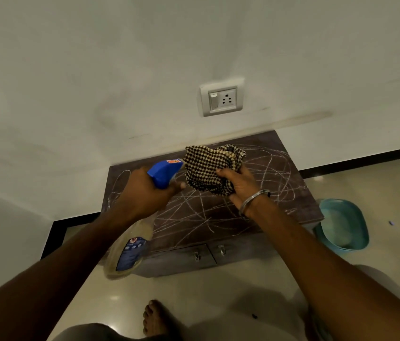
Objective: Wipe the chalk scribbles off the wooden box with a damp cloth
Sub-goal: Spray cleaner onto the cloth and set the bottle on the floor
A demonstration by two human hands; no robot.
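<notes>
Left hand (144, 190) grips spray bottle (164, 174), right hand (240, 185) clutches bunched cloth (208, 168) over scribbled box (218, 217). Risk: overspray hitting wall socket (221, 99) beyond.

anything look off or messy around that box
White chalk scribbles criss-cross the whole top of the wooden box, odd on dark wood. Nothing looks spilled or broken. The left hand holds a spray bottle, the right hand a checked cloth.

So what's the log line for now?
left hand: grips spray bottle | right hand: holds cloth | wooden box: chalk scribbles on top
</notes>
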